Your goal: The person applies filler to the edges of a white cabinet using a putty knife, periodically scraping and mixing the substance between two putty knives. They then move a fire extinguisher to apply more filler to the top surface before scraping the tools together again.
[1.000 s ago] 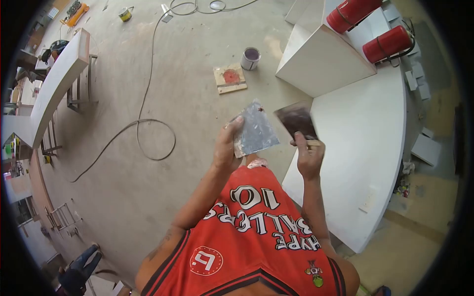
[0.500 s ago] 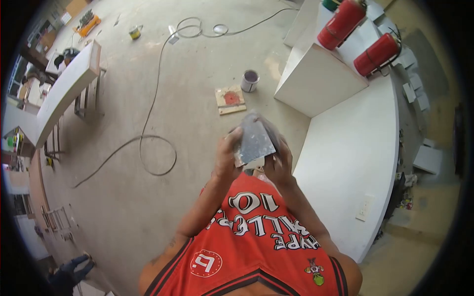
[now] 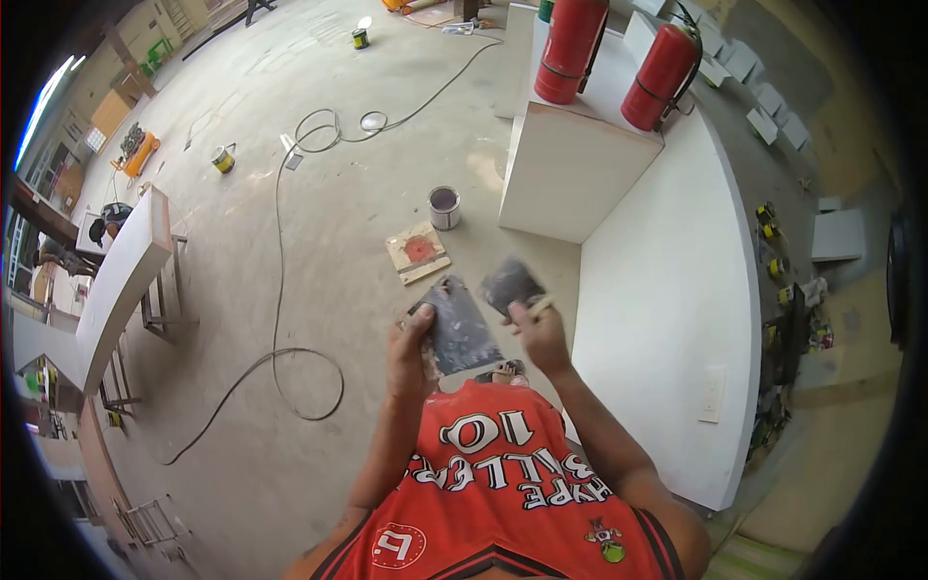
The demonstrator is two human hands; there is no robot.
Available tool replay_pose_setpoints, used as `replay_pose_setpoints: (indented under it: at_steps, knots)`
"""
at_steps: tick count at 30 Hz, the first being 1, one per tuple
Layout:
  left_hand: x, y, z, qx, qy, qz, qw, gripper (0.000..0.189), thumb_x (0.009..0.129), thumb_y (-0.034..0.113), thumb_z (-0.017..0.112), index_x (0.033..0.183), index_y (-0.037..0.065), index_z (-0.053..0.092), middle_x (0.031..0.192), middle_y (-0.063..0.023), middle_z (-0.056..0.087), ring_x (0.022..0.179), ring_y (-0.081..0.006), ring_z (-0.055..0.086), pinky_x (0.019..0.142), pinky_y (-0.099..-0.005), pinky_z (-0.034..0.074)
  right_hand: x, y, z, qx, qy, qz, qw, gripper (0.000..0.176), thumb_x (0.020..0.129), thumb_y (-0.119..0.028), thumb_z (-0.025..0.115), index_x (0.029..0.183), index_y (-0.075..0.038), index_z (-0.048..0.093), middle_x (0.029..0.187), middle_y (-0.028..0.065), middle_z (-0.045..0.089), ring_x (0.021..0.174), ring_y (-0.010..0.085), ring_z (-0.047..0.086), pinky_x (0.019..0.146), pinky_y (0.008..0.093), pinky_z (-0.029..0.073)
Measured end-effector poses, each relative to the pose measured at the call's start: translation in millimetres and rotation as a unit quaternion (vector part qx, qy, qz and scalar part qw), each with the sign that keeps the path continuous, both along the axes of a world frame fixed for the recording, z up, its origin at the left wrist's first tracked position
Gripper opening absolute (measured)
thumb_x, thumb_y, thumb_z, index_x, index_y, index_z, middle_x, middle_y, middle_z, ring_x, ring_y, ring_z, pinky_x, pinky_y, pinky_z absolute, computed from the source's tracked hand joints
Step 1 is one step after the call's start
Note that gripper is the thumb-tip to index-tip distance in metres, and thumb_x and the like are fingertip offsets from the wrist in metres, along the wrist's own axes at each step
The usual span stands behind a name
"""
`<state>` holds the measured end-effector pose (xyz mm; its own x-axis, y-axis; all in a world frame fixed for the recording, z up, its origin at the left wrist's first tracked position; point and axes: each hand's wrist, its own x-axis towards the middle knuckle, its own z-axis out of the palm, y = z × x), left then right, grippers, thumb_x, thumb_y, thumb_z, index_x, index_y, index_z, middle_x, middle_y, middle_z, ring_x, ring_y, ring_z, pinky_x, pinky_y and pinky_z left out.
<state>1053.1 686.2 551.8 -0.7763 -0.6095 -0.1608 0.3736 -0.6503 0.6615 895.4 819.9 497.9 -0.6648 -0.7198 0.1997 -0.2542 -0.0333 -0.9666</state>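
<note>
My left hand [image 3: 407, 360] is closed on the edge of a flat grey plate [image 3: 466, 333], thumb on top, its face smeared with pale filler. To the right, my right hand [image 3: 541, 340] grips a putty knife [image 3: 510, 286] with a wide grey blade. The blade is blurred by motion and held up apart from the plate. Beyond my hands, a square wooden board [image 3: 401, 259] with a red patch lies on the floor. An open can [image 3: 444, 215] of greyish-purple stuff stands beside it.
A white curved panel and box [image 3: 553, 179] stand at my right, with two red fire extinguishers [image 3: 570, 53] on top. A long cable [image 3: 279, 251] loops over the floor. At far left is a curved white panel [image 3: 126, 280] on trestles.
My hands have separated: the plate has moved left with my left hand, and the putty knife now shows in my right hand. The camera view has shifted.
</note>
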Motion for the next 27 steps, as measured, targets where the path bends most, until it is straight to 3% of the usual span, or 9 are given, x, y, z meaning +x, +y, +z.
replay_pose_setpoints:
  at_steps: [2,6,9,12,15,19,20,22,27]
  knots:
    - [-10,1,-1,0.069,0.012,0.029,0.997,0.031,0.095,0.022,0.058,0.114,-0.003,0.059,0.095,-0.0099,0.068,0.077,-0.0172,0.069,0.072,-0.0305,0.058,-5,13,49,-0.076,-0.536,-0.018,0.840,0.026,0.101,-0.027,0.053,0.110,-0.003,0.059,0.073,0.0027,0.065,0.046,0.0099,0.055,0.040,0.0221,0.042]
    - [-32,22,-8,0.036,-0.008,0.047,0.998,0.033,0.097,0.023,0.056,0.118,-0.004,0.058,0.097,-0.0089,0.068,0.081,-0.0155,0.069,0.073,-0.0289,0.057,16,15,28,-0.221,-0.709,0.358,0.566,0.036,0.103,-0.034,0.045,0.114,-0.002,0.058,0.054,0.0047,0.058,0.024,0.0119,0.034,0.025,0.0266,0.029]
    - [-21,20,-8,-0.102,-0.031,0.032,0.994,0.035,0.098,0.023,0.055,0.120,-0.005,0.056,0.102,-0.0100,0.067,0.085,-0.0149,0.068,0.075,-0.0277,0.057,-5,-34,46,-0.082,-0.601,-0.062,0.792,0.034,0.099,-0.036,0.057,0.109,-0.003,0.056,0.059,0.0018,0.053,0.036,0.0122,0.041,0.039,0.0283,0.041]
    - [-15,24,15,-0.058,0.000,0.060,0.997,0.033,0.098,0.020,0.055,0.118,-0.006,0.056,0.099,-0.0101,0.067,0.083,-0.0159,0.069,0.075,-0.0274,0.057,-14,-45,77,-0.240,-0.477,-0.270,0.801,0.033,0.095,-0.031,0.066,0.096,0.000,0.058,0.056,0.0015,0.043,0.044,0.0170,0.038,0.066,0.0338,0.050]
    - [-20,22,27,0.015,0.029,0.124,0.992,0.032,0.098,0.020,0.055,0.116,-0.006,0.057,0.095,-0.0089,0.067,0.080,-0.0155,0.069,0.073,-0.0268,0.058,19,-32,61,-0.254,-0.099,-0.211,0.939,0.023,0.101,-0.018,0.053,0.089,0.000,0.061,0.077,0.0103,0.062,0.054,0.0187,0.054,0.075,0.0425,0.053]
    - [-11,14,15,-0.015,-0.013,0.140,0.990,0.032,0.099,0.024,0.053,0.114,-0.004,0.057,0.091,-0.0065,0.067,0.074,-0.0139,0.067,0.070,-0.0265,0.058,1,-31,18,-0.024,0.409,0.124,0.904,0.016,0.094,-0.013,0.061,0.087,0.001,0.064,0.077,0.0079,0.070,0.063,0.0161,0.065,0.063,0.0342,0.052]
    - [-6,12,19,-0.016,-0.015,0.144,0.989,0.032,0.099,0.024,0.053,0.114,-0.004,0.057,0.091,-0.0065,0.067,0.074,-0.0139,0.067,0.070,-0.0265,0.058,2,-24,15,-0.028,0.407,0.127,0.904,0.016,0.094,-0.013,0.061,0.087,0.001,0.064,0.077,0.0079,0.070,0.063,0.0161,0.065,0.063,0.0342,0.052]
    - [-2,9,31,0.016,-0.067,0.142,0.987,0.029,0.101,0.024,0.051,0.110,-0.002,0.057,0.080,-0.0049,0.065,0.060,-0.0117,0.063,0.055,-0.0249,0.055,11,-19,35,0.110,-0.151,0.045,0.981,0.019,0.097,-0.019,0.060,0.092,0.000,0.063,0.079,0.0062,0.068,0.056,0.0135,0.061,0.051,0.0278,0.047]
    - [14,-4,-35,0.354,0.337,-0.204,0.848,0.027,0.103,0.020,0.047,0.115,-0.004,0.046,0.064,-0.0047,0.054,0.036,-0.0088,0.044,0.032,-0.0210,0.030,-2,-49,39,-0.193,-0.435,0.115,0.872,0.023,0.098,-0.024,0.059,0.103,-0.002,0.061,0.083,0.0081,0.068,0.059,0.0106,0.062,0.047,0.0224,0.047]
